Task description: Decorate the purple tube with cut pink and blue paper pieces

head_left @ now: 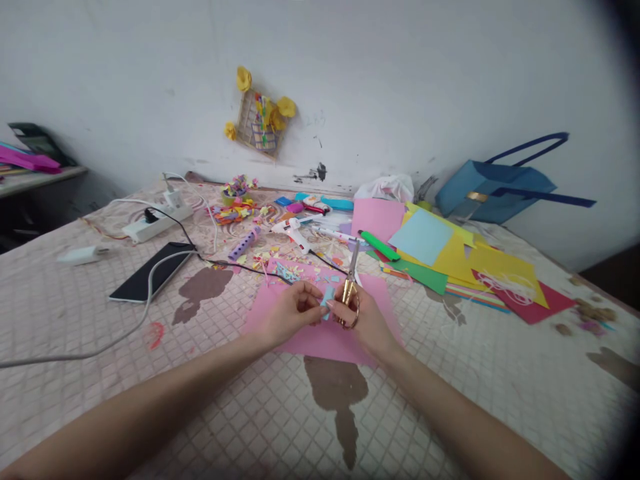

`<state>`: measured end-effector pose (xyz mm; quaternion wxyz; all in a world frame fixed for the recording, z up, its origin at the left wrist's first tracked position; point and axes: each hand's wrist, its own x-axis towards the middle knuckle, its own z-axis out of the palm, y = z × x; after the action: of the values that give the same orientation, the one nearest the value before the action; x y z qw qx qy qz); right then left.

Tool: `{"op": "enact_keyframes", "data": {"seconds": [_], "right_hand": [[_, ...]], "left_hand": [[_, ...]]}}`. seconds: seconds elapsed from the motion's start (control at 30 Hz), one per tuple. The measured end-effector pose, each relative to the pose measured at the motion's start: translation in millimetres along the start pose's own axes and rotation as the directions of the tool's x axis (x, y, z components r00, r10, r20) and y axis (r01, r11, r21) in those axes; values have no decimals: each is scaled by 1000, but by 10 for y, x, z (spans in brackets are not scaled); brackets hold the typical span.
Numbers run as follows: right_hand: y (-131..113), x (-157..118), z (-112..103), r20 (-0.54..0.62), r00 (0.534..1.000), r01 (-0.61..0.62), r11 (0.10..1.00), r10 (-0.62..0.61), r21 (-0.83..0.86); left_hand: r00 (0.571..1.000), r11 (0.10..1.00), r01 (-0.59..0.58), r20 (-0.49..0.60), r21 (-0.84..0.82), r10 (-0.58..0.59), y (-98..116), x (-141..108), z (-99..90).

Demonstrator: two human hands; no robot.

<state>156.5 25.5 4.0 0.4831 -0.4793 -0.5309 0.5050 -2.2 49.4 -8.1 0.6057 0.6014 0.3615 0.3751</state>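
Between both hands is a small light-blue piece of paper [327,303], standing narrow and upright. My left hand [296,312] pinches its left side with thumb and fingertips. On the other side my right hand [361,319] has its thumb at the paper and also carries gold-handled scissors [352,277], blades pointing up and away. Below both hands lies a pink sheet [320,345]. Light-blue paper snippets [287,270] are scattered on the sheet's far left part.
Behind the sheet lie a white glue gun [294,233] with its black cord, a purple tube [245,244] and a green marker [379,246]. Coloured paper [450,263] is piled at right, near a blue bag [493,190]. A phone [153,272] and power strip [157,222] are at left.
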Motion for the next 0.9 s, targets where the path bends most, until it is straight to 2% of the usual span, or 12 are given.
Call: {"op": "enact_keyframes", "data": {"seconds": [0.23,0.37,0.57,0.9], "right_hand": [[52,16,-23,-30,999,38,999,-38,7],[44,8,-25,-19,1000,7,998,-5,65],[30,13,-34,-17,1000,2,995,0,101],[-6,11,-25,3,1000,24,1000,-24,-17]], "left_hand": [[973,989,147,182,-32,-139,-7,1,5],[969,976,205,159,-78,-190,8,-4,2],[968,972,220,138,-85,-207,49,-13,9],[969,974,218,137,-67,-207,58,-18,15]]}}
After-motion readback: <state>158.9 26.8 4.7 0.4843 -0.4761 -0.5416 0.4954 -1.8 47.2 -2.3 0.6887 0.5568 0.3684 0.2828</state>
